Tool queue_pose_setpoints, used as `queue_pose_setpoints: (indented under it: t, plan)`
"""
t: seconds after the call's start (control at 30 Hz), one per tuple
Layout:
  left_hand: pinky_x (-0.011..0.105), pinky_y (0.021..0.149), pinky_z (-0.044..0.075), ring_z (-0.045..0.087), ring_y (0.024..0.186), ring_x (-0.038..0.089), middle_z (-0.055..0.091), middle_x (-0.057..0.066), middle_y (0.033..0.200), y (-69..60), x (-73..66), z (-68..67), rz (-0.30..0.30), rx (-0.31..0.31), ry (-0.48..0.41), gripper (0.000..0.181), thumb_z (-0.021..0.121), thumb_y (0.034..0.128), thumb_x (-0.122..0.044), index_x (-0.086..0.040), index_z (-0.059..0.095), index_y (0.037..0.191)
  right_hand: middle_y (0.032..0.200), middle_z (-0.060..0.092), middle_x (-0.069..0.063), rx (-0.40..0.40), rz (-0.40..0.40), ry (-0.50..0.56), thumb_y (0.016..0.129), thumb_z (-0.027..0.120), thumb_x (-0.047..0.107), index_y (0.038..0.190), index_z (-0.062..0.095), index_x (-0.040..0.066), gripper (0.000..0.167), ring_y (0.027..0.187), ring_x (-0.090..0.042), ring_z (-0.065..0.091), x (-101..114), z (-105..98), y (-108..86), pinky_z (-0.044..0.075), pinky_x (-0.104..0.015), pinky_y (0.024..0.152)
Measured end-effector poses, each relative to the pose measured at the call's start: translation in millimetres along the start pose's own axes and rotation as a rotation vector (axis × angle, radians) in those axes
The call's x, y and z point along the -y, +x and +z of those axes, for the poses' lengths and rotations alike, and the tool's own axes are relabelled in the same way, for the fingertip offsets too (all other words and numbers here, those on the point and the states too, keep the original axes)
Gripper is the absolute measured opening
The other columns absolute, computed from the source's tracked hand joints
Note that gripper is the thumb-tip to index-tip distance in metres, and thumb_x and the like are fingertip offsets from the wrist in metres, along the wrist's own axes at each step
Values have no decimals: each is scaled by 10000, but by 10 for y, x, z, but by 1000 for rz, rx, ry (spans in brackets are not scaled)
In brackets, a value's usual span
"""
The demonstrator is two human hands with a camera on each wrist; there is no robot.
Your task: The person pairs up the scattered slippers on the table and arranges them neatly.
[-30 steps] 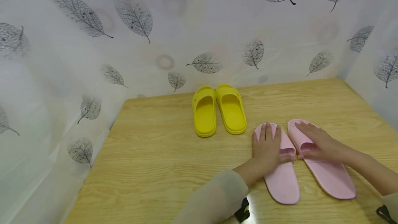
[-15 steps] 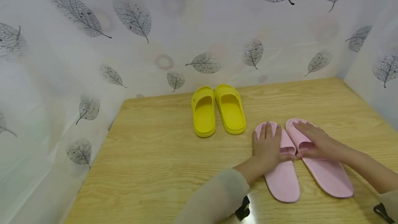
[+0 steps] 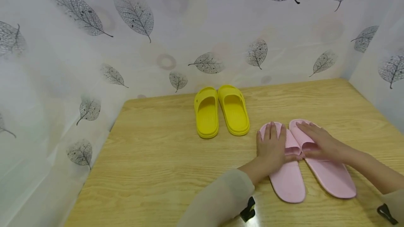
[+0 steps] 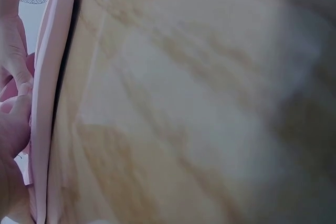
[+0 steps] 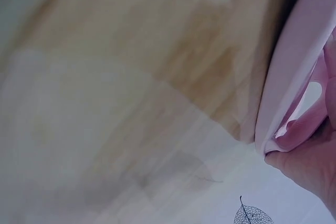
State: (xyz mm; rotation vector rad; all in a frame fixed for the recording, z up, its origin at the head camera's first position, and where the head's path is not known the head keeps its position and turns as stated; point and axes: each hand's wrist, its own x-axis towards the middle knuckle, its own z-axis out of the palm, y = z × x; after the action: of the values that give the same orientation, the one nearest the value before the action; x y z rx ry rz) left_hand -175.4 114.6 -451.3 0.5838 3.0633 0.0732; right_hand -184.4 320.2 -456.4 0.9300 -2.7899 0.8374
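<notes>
Two pink slippers lie toes-forward at the right of the table in the head view. My left hand (image 3: pixel 272 151) rests on the left pink slipper (image 3: pixel 291 185), its straight fingers over the strap and front, its thumb reaching across the foot opening. On the right pink slipper (image 3: pixel 336 179) lies my right hand (image 3: pixel 323 143), fingers stretched over the strap and thumb at the inner side. The thumb tips meet between the slippers, whose straps are almost touching while the heels spread apart. Each wrist view shows a slipper's sole edge (image 4: pixel 50 77) beside the hand (image 5: pixel 310 166).
A pair of yellow slippers (image 3: pixel 207 118) stands near the table's back edge, left of the pink ones. Behind and beside the wooden table (image 3: pixel 151 171) hangs a white curtain (image 3: pixel 142 55) printed with grey leaves.
The right pink slipper has slid left under my right hand, narrowing the gap to the left one. Both pink slippers have also shifted slightly forward. The yellow pair has stayed put.
</notes>
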Motion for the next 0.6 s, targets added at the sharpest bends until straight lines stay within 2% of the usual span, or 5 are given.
queue_pose_setpoints:
  t: [0.17, 0.37, 0.6]
  plan:
    - [457, 1142, 195, 126, 1452, 172, 154, 28, 1581, 1, -7, -13, -5, 7, 0, 1085, 334, 662, -899, -280, 119, 1527, 1368, 275, -442, 13, -2, 14, 654, 821, 225, 1509, 213, 96, 1057, 1195, -691, 226, -23, -18, 20, 109, -769, 965]
    - [465, 1139, 203, 128, 1452, 198, 150, 52, 1581, -27, 4, -35, 11, 11, -6, 1083, 344, 678, -890, -258, 121, 1528, 1357, 277, -452, 4, -18, 21, 634, 834, 225, 1505, 215, 69, 1080, 1230, -660, 219, -45, -10, 5, 73, -678, 1067]
    - [464, 1139, 209, 133, 1453, 220, 137, 67, 1585, -19, 40, -78, 21, 15, -29, 1107, 354, 667, -898, -246, 118, 1530, 1374, 235, -461, 19, -17, 21, 641, 832, 249, 1505, 193, 47, 1093, 1217, -685, 198, -59, -67, -4, 82, -719, 1029]
